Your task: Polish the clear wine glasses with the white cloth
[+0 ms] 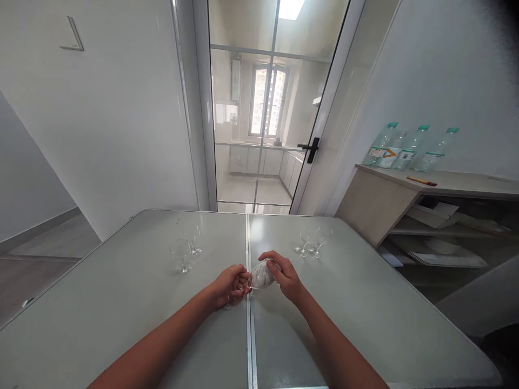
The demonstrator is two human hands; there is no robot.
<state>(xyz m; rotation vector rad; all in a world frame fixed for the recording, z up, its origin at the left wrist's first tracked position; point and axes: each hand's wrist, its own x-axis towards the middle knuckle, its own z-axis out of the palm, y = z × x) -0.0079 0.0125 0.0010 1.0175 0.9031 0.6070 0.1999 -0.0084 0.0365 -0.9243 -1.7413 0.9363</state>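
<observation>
My left hand (231, 285) is closed round the stem and foot of a clear wine glass (254, 278) held on its side above the grey table (121, 302). Fingers of my right hand (284, 275) curl over the bowl, which is stuffed with a white cloth (263, 274). Two more clear stemmed glasses (185, 253) stand upright to the left of my hands, and another pair of stemmed glasses (312, 242) stands upright to the right, all apart from my hands.
A seam (248, 324) runs down the table's middle. A wooden shelf unit (405, 200) stands to the right with three plastic water bottles (405, 147) and an orange pen (421, 181) on top. A glass door (263, 108) lies straight ahead.
</observation>
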